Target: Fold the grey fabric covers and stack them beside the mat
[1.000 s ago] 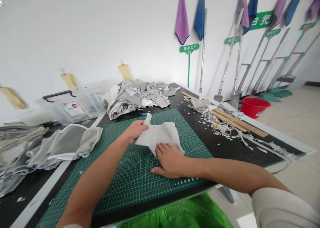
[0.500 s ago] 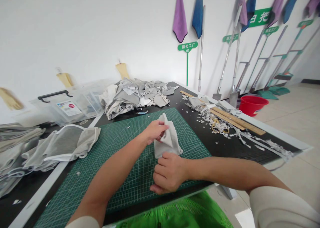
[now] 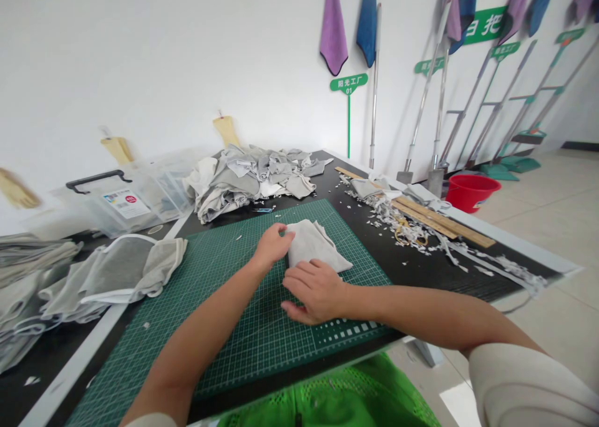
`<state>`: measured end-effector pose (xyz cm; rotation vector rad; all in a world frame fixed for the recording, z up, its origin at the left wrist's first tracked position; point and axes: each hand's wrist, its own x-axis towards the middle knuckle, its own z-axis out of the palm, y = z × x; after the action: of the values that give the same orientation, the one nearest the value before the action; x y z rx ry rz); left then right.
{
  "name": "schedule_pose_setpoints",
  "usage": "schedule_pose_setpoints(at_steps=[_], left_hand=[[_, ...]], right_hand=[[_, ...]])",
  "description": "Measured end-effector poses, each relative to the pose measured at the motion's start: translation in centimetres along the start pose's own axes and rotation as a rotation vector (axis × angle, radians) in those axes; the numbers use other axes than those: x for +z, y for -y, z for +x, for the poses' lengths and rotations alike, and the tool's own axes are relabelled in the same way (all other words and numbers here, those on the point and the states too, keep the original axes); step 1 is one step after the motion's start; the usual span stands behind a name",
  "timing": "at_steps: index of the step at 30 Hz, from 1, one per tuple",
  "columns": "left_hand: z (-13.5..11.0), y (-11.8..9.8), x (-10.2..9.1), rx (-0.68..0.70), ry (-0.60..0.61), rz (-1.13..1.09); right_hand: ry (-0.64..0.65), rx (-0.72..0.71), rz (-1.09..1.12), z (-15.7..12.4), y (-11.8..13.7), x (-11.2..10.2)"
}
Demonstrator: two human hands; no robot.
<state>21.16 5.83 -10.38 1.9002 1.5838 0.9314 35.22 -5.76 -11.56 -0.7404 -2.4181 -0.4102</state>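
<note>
A folded piece of light grey cloth [image 3: 314,243] lies on the green cutting mat [image 3: 224,314]. My left hand [image 3: 274,245] is at its upper left corner, thumb and forefinger closed on the edge; the fingertips are partly hidden. Across the near edge of the cloth rests my right hand [image 3: 314,291], palm down, with its fingers stretched out and the thumb apart. That hand covers the cloth's lower left part.
Behind the mat is a heap of grey cloth scraps [image 3: 253,177], with a blue cutter [image 3: 264,210] before it. Grey fabric pieces [image 3: 121,268] and a clear plastic box [image 3: 116,205] stand left. Wooden rulers [image 3: 435,221] lie among shreds [image 3: 388,218] on the right.
The cloth was raised and bent up in my left hand; now it lies flatter on the mat. My right hand has opened from a curled fist and moved up onto the cloth.
</note>
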Motion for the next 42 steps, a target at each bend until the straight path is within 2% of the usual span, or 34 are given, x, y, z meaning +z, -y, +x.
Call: schedule_pose_setpoints(at_steps=[3, 5, 7, 9, 12, 14, 16, 24, 28, 30, 33, 35, 38, 42], left_hand=[[0.5, 1.7, 0.5, -0.061, 0.089, 0.142], [0.3, 2.1, 1.0, -0.053, 0.104, 0.139], [-0.1, 2.0, 1.7, -0.017, 0.136, 0.086], [-0.7, 1.4, 2.3, 0.026, 0.202, -0.051], [-1.3, 0.3, 2.7, 0.054, 0.303, -0.415], [-1.5, -0.2, 2.6, 0.007, 0.328, -0.650], [-1.6, -0.4, 2.6, -0.077, 0.306, -0.775], [-0.9, 1.5, 3.1, -0.237, 0.208, -0.662], [-1.1, 1.9, 3.1, -0.214, 0.201, -0.586], [-1.3, 2.3, 2.7, -0.155, 0.195, -0.460], [-1.2, 3.6, 0.7, -0.068, 0.168, -0.182], [-0.9, 5.2, -1.7, -0.077, 0.143, -0.096], [-0.6, 8.2, -6.6, -0.148, 0.072, 0.036], [-0.6, 11.9, -14.3, -0.238, -0.094, 0.253]], right_hand=[[0.163, 0.312, 0.009, 0.4, -0.7, 0.6], [0.276, 0.374, 0.044, 0.5, -1.1, 1.2], [0.320, 0.360, 0.073, 0.4, -1.5, 1.6], [0.311, 0.345, 0.086, 0.3, -1.7, 1.9], [0.303, 0.351, 0.085, 0.2, -1.5, 2.1], [0.306, 0.363, 0.071, 0.1, -1.2, 2.0], [0.296, 0.366, 0.050, 0.1, -1.0, 1.9], [0.300, 0.347, -0.007, 0.0, -0.8, 1.8], [0.262, 0.305, -0.042, 0.1, -0.7, 1.5], [0.216, 0.264, -0.060, 0.1, -0.7, 1.3], [0.165, 0.215, -0.068, 0.2, -0.6, 0.9], [0.164, 0.201, -0.064, 0.3, -0.7, 0.8], [0.204, 0.187, -0.051, 0.3, -0.7, 0.8], [0.246, 0.191, -0.026, 0.4, -0.8, 1.2]])
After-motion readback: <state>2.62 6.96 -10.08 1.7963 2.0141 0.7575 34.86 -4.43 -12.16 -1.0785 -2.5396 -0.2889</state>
